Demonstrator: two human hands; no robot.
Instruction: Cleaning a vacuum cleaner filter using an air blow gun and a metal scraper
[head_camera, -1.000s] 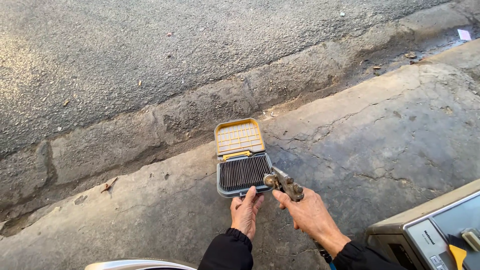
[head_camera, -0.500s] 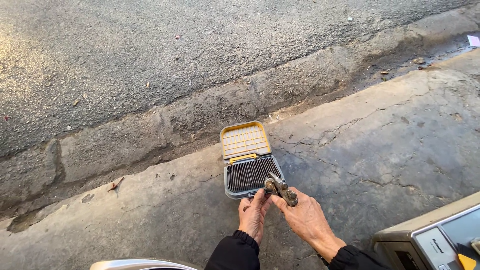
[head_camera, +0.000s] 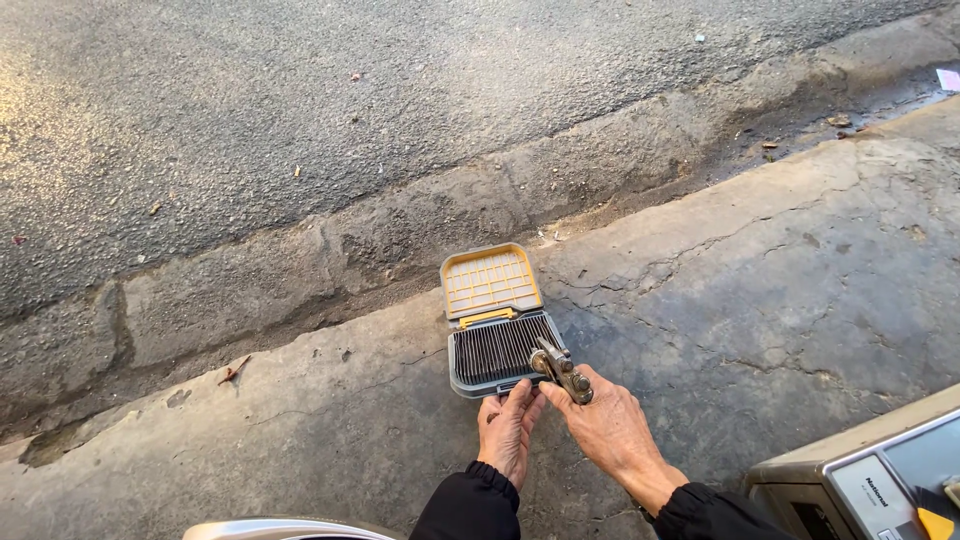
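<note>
The filter panel (head_camera: 500, 352) sits low in the middle of the view, held out over the cracked concrete pavement (head_camera: 760, 300) just short of the kerb. Since a second ago it has risen slightly in the picture and the small metal tool (head_camera: 562, 373) has shifted from beside its right edge to lie across its lower right corner; both hands have closed in under it. Judged from this, the work in hand is handling of the filter at that corner, with the tool now in contact or very nearly so; which of the two cannot be told.

The filter is a rectangular block in two parts: a dark, finely pleated face in a grey frame, and a yellow gridded panel (head_camera: 491, 281) standing up from its far edge, hinged or propped. The pleats look dusty and grey.

The left hand (head_camera: 508, 430) supports the near edge from below, fingers curled up against the frame. The right hand (head_camera: 610, 430) pinches the worn, brass-coloured tool between thumb and forefingers.

Outward: the stone kerb (head_camera: 300, 280), the asphalt road (head_camera: 300, 100) beyond it with scattered litter, a grey machine casing (head_camera: 860, 480) at lower right, and a pale curved rim (head_camera: 280, 528) at the bottom edge.
</note>
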